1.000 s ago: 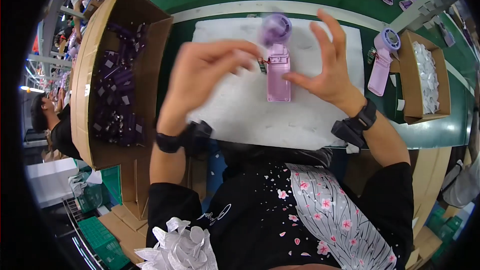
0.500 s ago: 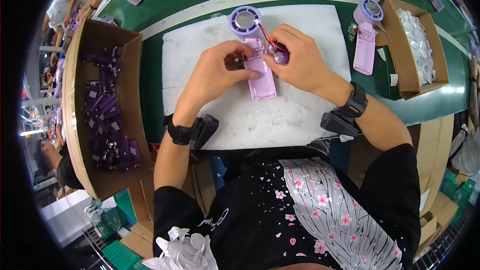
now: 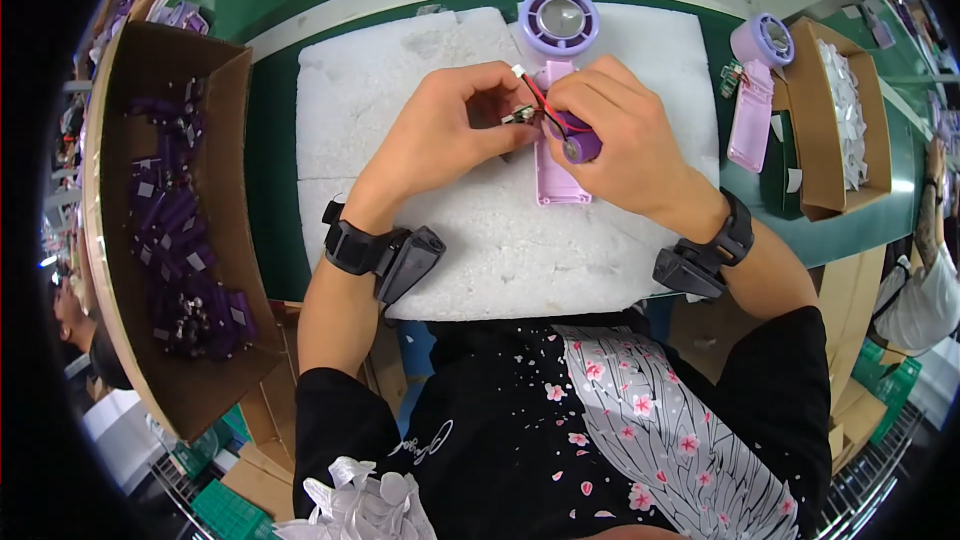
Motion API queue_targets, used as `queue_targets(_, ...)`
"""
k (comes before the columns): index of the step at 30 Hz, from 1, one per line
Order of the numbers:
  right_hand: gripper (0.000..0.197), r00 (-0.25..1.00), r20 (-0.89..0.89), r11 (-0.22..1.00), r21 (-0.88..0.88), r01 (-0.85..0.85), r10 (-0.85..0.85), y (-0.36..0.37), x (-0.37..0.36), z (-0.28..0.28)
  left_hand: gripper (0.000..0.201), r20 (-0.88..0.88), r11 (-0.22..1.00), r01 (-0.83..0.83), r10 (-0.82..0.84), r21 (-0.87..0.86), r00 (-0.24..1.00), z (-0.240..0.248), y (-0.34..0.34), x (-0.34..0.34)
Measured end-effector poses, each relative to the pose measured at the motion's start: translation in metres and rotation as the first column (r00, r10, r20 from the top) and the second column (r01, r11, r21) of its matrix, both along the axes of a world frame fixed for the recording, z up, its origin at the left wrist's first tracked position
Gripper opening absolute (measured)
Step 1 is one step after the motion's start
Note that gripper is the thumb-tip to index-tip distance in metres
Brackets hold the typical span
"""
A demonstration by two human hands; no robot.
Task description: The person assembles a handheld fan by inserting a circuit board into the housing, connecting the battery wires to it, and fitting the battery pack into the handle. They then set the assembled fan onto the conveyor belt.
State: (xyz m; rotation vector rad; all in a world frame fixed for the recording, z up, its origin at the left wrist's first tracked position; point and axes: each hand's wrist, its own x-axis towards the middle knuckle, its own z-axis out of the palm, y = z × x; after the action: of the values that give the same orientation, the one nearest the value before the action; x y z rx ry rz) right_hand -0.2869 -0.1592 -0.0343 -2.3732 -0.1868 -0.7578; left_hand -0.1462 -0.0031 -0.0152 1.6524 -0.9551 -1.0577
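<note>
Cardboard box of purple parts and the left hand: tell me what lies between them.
Head view: between cardboard box and left hand lie green table and white foam mat.

We are at a factory assembly line: a green bench (image 3: pixel 270 190) with a white foam pad (image 3: pixel 400 90) under our fingers (image 3: pixel 500 105), a cardboard box of purple parts (image 3: pixel 180 240) to their left, another carton (image 3: pixel 840 110) to their right.

fan handle (image 3: pixel 562 185) half hidden, circuit board (image 3: pixel 517 117) too small
</note>
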Motion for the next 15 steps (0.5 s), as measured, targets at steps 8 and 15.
queue_targets(8,0.030,0.988,-0.120,0.981,0.156,0.116,-0.098,0.0051,-0.0046,0.0050,0.027,0.088,0.999,0.030,-0.026,-0.037,0.996,0.0073,0.0012,-0.0060)
queue_targets(15,0.032,0.993,-0.104,0.994,0.085,0.070,-0.061,0.0059,-0.0024,0.0075,0.024,0.218,0.985,0.028,0.010,-0.170,0.976,0.0033,0.0029,-0.0027)
